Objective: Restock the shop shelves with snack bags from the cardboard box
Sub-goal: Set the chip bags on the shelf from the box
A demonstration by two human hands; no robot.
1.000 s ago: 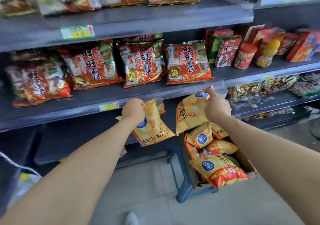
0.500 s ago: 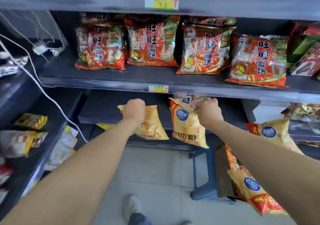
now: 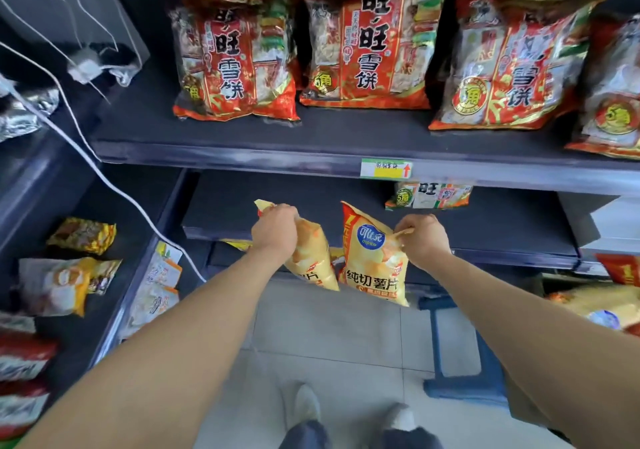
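My left hand (image 3: 275, 229) grips the top of a yellow chip bag (image 3: 311, 260) that hangs below it. My right hand (image 3: 424, 237) pinches the top corner of a second yellow chip bag (image 3: 375, 261) with a blue round logo. Both bags hang side by side just in front of the dark lower shelf (image 3: 346, 213), which holds one small snack pack (image 3: 429, 195) at the back. The cardboard box is only partly in view at the right edge, with yellow bags (image 3: 602, 305) in it.
Red rice-cracker bags (image 3: 360, 43) line the upper shelf (image 3: 242, 152). A side shelf on the left (image 3: 104, 310) carries assorted snack packs, and a white cable (image 3: 104, 171) runs across it. A blue stool (image 3: 460, 379) stands on the tiled floor by my feet.
The view has swung left and closer to the shelves. Both hands, each with its bag, have come nearer to the lower shelf. The box has slid out to the right edge.
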